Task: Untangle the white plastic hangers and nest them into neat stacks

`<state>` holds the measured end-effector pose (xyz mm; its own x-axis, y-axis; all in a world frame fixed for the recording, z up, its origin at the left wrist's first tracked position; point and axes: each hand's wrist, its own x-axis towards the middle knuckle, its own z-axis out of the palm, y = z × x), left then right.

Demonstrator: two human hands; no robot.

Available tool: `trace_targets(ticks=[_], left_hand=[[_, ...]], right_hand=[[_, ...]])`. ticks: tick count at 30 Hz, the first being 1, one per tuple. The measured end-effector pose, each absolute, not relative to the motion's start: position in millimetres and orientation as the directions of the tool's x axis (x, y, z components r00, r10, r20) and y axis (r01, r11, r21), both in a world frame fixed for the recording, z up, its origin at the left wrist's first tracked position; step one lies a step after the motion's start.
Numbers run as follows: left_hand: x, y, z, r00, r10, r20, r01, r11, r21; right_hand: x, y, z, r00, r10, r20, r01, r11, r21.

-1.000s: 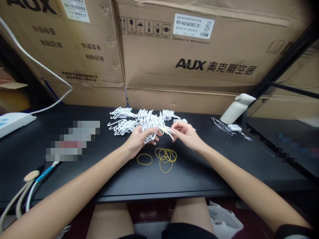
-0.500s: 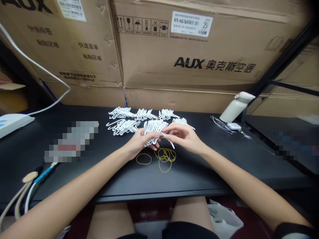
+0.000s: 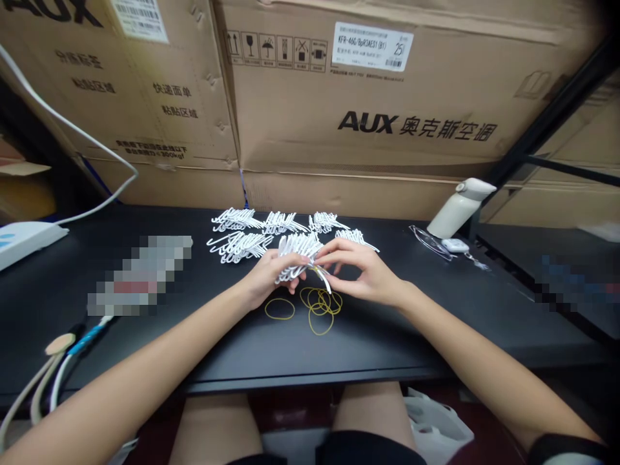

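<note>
A bundle of white plastic-looking hooks [image 3: 296,252] is held above the middle of the black desk [image 3: 232,349], between its front and back edges. The left hand [image 3: 259,281] clasps it, thumb on top and fingers beneath, probably to keep the stems gathered. The right hand [image 3: 371,274] has its thumb and fingertips at the protruding stems, by a yellow rubber band [image 3: 317,267]; whether they pinch the band, the stems or both, I cannot tell. This grip leaves the stem ends exposed, apparently for access.

Nearer the front edge lie a single rubber band [image 3: 279,319] and an overlapping cluster of rubber bands [image 3: 320,314], seemingly within easy reach. Similar hook bundles [image 3: 239,247] sit towards the back edge in two rows, perhaps spaced to stay separate. A white bottle [image 3: 455,213] stands near the back right, before AUX cartons [image 3: 387,148].
</note>
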<state>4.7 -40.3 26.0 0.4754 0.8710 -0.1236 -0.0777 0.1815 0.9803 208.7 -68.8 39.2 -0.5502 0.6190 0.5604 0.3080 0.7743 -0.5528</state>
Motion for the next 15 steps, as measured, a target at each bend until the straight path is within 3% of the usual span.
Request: trace_targets(ticks=[4,15], left_hand=[[5.2,-41.3,27.7,0.469,0.875,-0.117,-0.071,0.17,0.983],[4.6,-35.7,23.0,0.294,0.952,-0.08,-0.161,0.132,0.978]], right_hand=[[207.1,-68.9,37.8,-0.539,0.581,0.609,0.325,0.811,-0.486],[206.2,-67.7,34.4,-0.42,0.68,0.601,0.287,0.728,-0.623]])
